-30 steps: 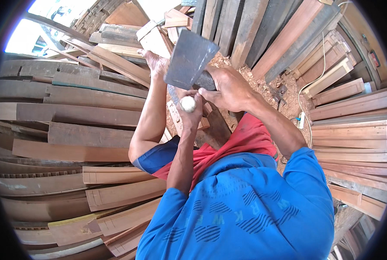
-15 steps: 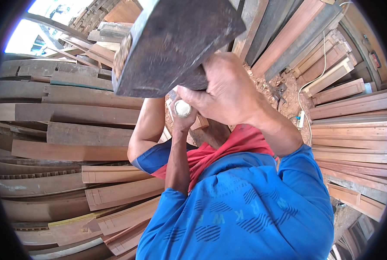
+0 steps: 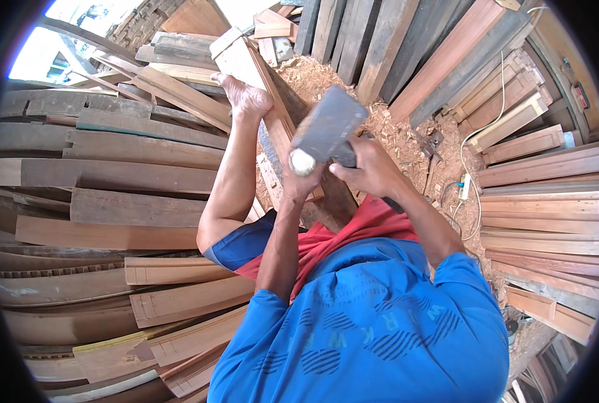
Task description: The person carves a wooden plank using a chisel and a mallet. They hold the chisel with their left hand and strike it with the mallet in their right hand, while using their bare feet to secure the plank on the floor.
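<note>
We have our right grip [image 3: 374,169] wrapped round the handle of a dark mallet [image 3: 333,123], its head by the white-ended tool [image 3: 302,162] — touching or not, we cannot tell — that our left grip [image 3: 301,185] clasps above the wooden board [image 3: 279,127].

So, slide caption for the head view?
Right hand holds dark, blocky mallet; left hand grips round, white-ended handle.

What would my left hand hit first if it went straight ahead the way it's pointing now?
Your left hand would likely meet the mallet head, which lies across its line in the picture; depth is unclear, though, so it might pass beneath.
</note>
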Tool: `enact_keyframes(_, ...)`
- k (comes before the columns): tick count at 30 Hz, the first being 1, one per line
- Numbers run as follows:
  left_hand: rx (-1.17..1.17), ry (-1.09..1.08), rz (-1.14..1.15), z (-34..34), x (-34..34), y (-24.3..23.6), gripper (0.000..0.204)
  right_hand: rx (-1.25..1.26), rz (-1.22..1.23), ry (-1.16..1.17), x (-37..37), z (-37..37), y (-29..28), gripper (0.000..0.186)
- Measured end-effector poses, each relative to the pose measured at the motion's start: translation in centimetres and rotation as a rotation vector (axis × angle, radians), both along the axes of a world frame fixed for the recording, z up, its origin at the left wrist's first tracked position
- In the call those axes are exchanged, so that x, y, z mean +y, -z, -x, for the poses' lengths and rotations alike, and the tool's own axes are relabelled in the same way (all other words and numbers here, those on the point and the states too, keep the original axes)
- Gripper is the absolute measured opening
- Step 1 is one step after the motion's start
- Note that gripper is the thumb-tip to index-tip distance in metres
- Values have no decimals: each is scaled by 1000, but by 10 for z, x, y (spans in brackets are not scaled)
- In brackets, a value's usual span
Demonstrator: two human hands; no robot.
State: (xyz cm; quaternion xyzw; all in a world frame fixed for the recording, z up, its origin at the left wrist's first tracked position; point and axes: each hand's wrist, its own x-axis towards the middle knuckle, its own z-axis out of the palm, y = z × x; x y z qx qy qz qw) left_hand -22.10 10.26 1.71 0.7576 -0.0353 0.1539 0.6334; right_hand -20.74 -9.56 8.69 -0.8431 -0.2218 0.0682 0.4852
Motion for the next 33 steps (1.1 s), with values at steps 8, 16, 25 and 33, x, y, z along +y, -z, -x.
enact_keyframes(8, 79, 26, -55, -43, -7, -84, 16, 241, -326, 360, -39, 39, 69, 23)
enact_keyframes(16, 105, 34, -53, -42, -1, -76, 16, 255, -460, 490, -45, 39, 65, 21)
enact_keyframes(25, -62, 66, -160, -36, 2, -73, 13, 200, -414, 429, -39, 37, 54, 22)
enact_keyframes(33, -46, 85, -167, -26, 1, -80, 14, -461, -694, 475, -24, -24, -123, 13)
